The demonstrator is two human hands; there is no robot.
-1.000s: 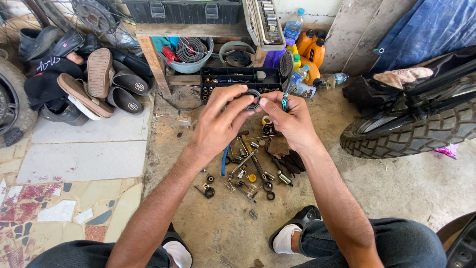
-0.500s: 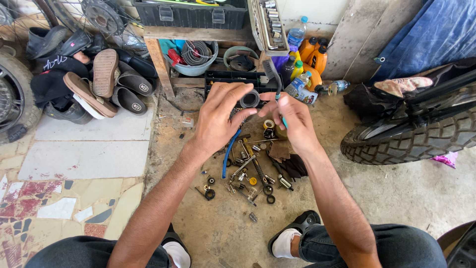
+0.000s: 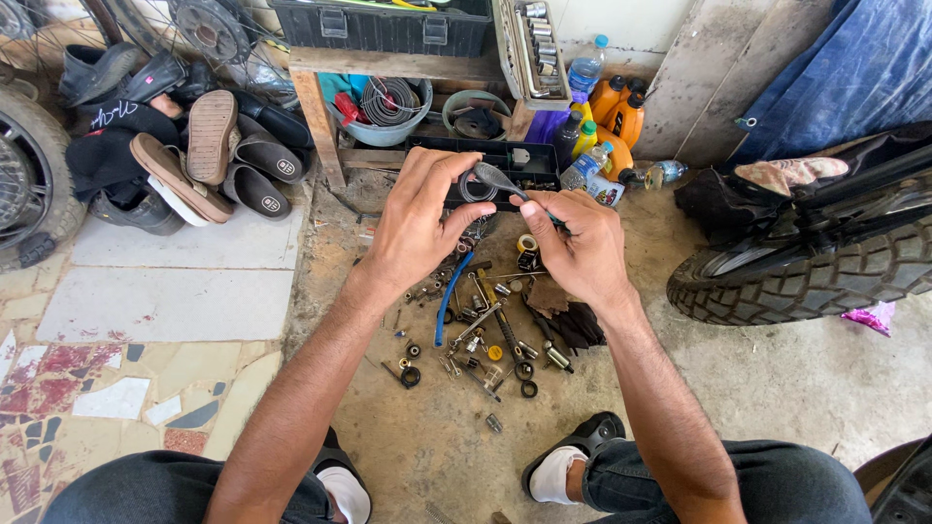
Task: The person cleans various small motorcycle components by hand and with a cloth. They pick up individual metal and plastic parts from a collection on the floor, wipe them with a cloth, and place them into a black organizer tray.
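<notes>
My left hand [image 3: 417,225] pinches a dark round ring-shaped part [image 3: 476,190] between thumb and fingers, held up over the floor. My right hand [image 3: 581,245] grips a small brush [image 3: 497,179] with a dark head and a teal handle, and the brush head lies across the ring. Below both hands, several small metal parts, bolts, rings and a blue-handled tool [image 3: 449,297] are scattered on the concrete floor [image 3: 437,437]. Much of the ring is hidden by my fingers and the brush.
A black parts organizer [image 3: 529,165] sits just beyond the hands under a wooden bench [image 3: 311,107]. Oil bottles [image 3: 621,112] stand behind it. Sandals and shoes [image 3: 204,146] are piled at left. A motorcycle tyre [image 3: 806,277] lies at right. My feet [image 3: 573,456] are at the bottom.
The brush has tipped from upright to lying across the ring, its head now pointing left. Both hands have shifted slightly down and together.
</notes>
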